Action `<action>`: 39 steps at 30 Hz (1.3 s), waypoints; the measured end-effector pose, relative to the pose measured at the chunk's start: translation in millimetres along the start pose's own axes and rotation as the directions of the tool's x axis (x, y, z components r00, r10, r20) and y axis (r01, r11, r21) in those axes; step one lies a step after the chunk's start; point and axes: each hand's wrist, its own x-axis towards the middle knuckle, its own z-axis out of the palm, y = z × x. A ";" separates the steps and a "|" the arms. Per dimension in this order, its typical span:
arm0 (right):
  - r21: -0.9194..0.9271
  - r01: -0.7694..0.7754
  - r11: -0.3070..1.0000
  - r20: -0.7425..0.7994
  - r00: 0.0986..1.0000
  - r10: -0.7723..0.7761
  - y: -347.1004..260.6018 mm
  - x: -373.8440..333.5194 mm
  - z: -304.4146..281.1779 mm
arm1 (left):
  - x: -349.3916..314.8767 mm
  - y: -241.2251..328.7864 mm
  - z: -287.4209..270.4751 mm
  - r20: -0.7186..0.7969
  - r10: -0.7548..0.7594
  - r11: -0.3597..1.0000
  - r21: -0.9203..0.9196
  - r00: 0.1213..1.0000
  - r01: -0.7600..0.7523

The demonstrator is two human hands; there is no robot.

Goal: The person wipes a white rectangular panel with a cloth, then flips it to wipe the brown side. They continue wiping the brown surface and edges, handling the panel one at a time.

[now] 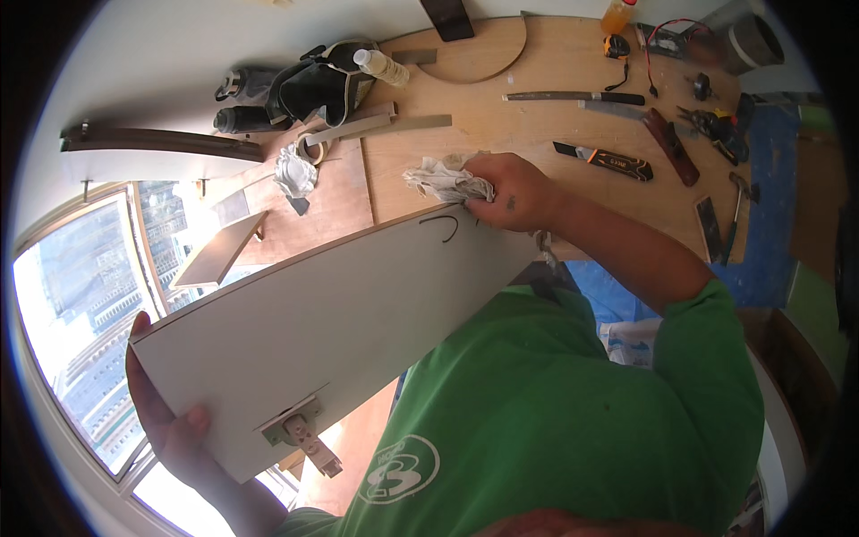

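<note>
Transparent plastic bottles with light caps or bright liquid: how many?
2: a white-capped bottle right of the black bag, and a red-capped bottle of orange liquid at the top edge. Others may be hidden.

2 dark bottles [240,120] beside a black bag [309,94], 1 tape measure [615,46], 1 utility knife [617,164]

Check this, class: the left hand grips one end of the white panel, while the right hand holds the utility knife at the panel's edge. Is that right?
Not quite: the head view shows the right hand holding a crumpled cloth; the utility knife lies on the table. The left hand does grip one end of the white panel.
</note>
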 end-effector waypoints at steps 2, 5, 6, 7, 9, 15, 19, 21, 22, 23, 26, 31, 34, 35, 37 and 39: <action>0.050 -0.184 0.982 0.101 0.979 0.178 1.0 -5.2 -8.9 | -0.1 -1.1 -5.2 0.021 0.031 0.998 0.052 0.999 -0.032; -0.028 -0.179 0.983 0.104 0.978 0.181 16.7 -5.0 -11.3 | 1.9 1.7 -6.6 0.027 0.019 0.999 0.050 0.999 -0.020; -0.033 -0.130 0.991 0.081 0.988 0.132 17.2 -5.9 -8.3 | 1.1 2.5 -6.0 0.036 0.006 1.000 0.001 0.999 -0.006; -0.039 -0.085 0.996 0.063 0.994 0.087 0.2 -1.0 -6.6 | 0.9 0.9 -4.9 0.046 -0.012 0.999 -0.049 0.999 0.014; -0.010 -0.081 0.997 0.065 0.995 0.081 -7.5 -0.1 -5.4 | -1.3 1.3 -1.6 0.017 -0.030 0.997 -0.067 0.999 0.031; 0.006 -0.189 0.982 0.084 0.979 0.188 4.6 -4.7 -11.4 | 1.9 4.4 4.3 -0.059 -0.065 0.997 -0.046 0.996 0.062; 0.117 -0.101 0.988 0.049 0.994 0.096 -19.1 1.1 -7.4 | -0.4 7.7 2.2 -0.027 -0.096 0.993 -0.068 0.995 0.094; 0.096 -0.144 0.985 0.088 0.987 0.135 -11.6 2.3 -10.8 | 0.7 7.6 4.2 -0.051 -0.114 0.992 -0.059 0.992 0.111; 0.054 -0.175 0.983 0.096 0.981 0.170 2.0 -1.2 -10.4 | 1.1 7.2 4.7 -0.063 -0.122 0.991 -0.055 0.990 0.119; 0.010 -0.207 0.978 0.102 0.973 0.205 5.3 -2.4 -12.9 | 1.3 6.8 3.5 -0.035 -0.125 0.990 -0.068 0.991 0.123; 0.052 -0.121 0.991 0.103 0.988 0.115 -8.3 1.1 -11.3 | -0.4 6.2 1.9 -0.018 -0.120 0.990 -0.076 0.993 0.118; 0.063 -0.097 0.993 0.087 0.992 0.091 -4.8 -0.3 -14.3 | 0.3 5.2 2.3 -0.047 -0.075 0.996 -0.051 0.996 0.073; 0.098 -0.131 0.987 0.125 0.985 0.119 5.2 -3.1 -15.1 | 0.8 8.3 2.6 -0.044 -0.082 0.996 -0.031 0.996 0.081; 0.122 -0.125 0.985 0.134 0.985 0.109 2.2 -1.4 -15.7 | 0.4 9.6 3.6 -0.040 -0.088 0.995 -0.044 0.995 0.087; 0.119 0.018 0.993 0.071 0.997 -0.026 -27.7 8.1 -7.1 | -5.8 14.7 7.7 -0.031 -0.108 0.993 -0.059 0.994 0.106; 0.074 0.110 0.991 0.046 0.992 -0.114 -41.2 15.4 -9.1 | -4.9 13.4 14.3 -0.096 -0.087 0.995 -0.060 0.992 0.081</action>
